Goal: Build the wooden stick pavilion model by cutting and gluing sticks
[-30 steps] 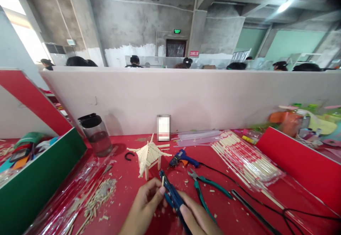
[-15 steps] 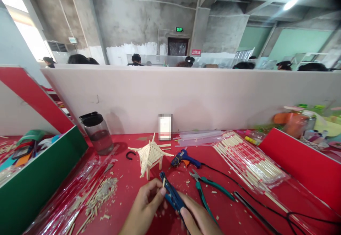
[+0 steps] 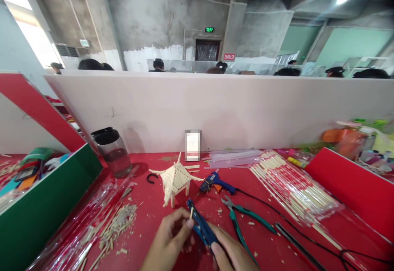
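Low in the middle, my left hand point(image 3: 174, 236) pinches a short wooden stick point(image 3: 191, 213) between thumb and fingers. The stick points up against the side of a long dark blue hand tool point(image 3: 203, 228) with a lighter blue lower part; its exact kind is unclear. My right hand point(image 3: 229, 246) is wrapped round that tool, with the thumb on top. Just beyond my hands stands a small wooden-stick pavilion point(image 3: 175, 178) with a pointed roof and stick legs. Right of it lies a blue glue gun point(image 3: 217, 183), and closer to me green-handled cutting pliers point(image 3: 246, 215) lie spread.
Stick scraps point(image 3: 118, 226) and clear wrappers cover the left side. A water bottle point(image 3: 113, 156) stands behind them. Bundled sticks point(image 3: 292, 181) and translucent glue sticks point(image 3: 232, 158) lie right. A black cable point(image 3: 277, 213) crosses the red table. A white partition point(image 3: 215, 111) closes the back.
The whole view has shifted slightly. Both hands keep nearly the same hold on the stick and the blue tool.
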### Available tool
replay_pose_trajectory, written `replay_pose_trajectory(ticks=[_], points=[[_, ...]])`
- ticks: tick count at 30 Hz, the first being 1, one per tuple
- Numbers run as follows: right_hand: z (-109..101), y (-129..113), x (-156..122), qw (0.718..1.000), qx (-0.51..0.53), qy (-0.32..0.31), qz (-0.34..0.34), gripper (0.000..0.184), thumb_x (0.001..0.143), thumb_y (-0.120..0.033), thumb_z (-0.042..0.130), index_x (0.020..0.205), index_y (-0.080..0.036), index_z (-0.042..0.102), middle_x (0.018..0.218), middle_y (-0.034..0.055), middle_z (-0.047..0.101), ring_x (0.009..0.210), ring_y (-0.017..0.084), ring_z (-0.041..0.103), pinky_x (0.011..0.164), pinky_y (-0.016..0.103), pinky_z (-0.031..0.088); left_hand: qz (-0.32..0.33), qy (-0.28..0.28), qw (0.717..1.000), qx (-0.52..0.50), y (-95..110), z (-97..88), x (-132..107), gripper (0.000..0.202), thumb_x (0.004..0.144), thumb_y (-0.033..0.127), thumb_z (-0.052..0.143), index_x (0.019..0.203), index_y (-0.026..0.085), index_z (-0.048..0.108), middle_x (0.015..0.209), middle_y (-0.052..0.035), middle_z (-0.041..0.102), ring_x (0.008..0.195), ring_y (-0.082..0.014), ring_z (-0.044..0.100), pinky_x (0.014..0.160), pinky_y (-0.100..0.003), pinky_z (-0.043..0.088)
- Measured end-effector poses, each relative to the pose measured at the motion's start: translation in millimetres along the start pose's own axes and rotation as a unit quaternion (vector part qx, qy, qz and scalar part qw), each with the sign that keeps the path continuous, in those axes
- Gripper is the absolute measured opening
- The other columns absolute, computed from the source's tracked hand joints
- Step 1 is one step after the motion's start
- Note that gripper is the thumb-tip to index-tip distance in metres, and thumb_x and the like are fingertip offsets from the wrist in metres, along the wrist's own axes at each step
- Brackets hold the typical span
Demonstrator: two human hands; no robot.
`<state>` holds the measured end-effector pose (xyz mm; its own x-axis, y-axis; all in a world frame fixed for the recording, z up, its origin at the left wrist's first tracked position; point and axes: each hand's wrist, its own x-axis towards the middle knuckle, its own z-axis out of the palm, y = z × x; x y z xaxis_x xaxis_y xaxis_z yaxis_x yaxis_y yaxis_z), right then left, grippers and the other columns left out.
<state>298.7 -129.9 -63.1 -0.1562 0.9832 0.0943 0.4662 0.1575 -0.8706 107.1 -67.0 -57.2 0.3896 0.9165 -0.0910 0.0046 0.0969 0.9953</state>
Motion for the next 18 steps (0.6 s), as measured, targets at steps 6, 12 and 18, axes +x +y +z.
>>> replay_pose_trajectory(ticks=[6,12,18], points=[[-4,3,2,1.000,-0.003,-0.015,-0.001,0.049,0.107,-0.050,0.041,0.145,-0.026,0.062,0.141,0.0085,0.069,0.131,0.027,0.063,0.113,0.038,0.049,-0.011,0.007,1.000,0.008,0,-1.1,2,0.062,0.081,0.076,0.068,0.085,0.013,0.066,0.060,-0.0011,0.059,0.053,-0.0145,0.055,0.054,-0.026,0.048],[-6,14,1,0.999,-0.014,-0.037,-0.007,0.045,0.106,-0.039,0.044,0.147,-0.026,0.060,0.143,0.0093,0.067,0.132,0.027,0.063,0.112,0.037,0.050,-0.009,-0.003,1.000,0.014,-2,-2.5,1,0.059,0.083,0.074,0.067,0.087,0.015,0.065,0.063,-0.0025,0.060,0.056,-0.0156,0.057,0.055,-0.026,0.049],[-4,21,-1,0.998,-0.038,-0.052,0.007,0.046,0.106,-0.033,0.044,0.149,-0.025,0.057,0.146,0.0090,0.064,0.134,0.026,0.061,0.114,0.038,0.047,-0.009,-0.009,1.000,0.025,-2,-2.1,2,0.059,0.084,0.075,0.064,0.085,0.016,0.064,0.065,-0.0037,0.061,0.057,-0.0162,0.058,0.055,-0.026,0.049]])
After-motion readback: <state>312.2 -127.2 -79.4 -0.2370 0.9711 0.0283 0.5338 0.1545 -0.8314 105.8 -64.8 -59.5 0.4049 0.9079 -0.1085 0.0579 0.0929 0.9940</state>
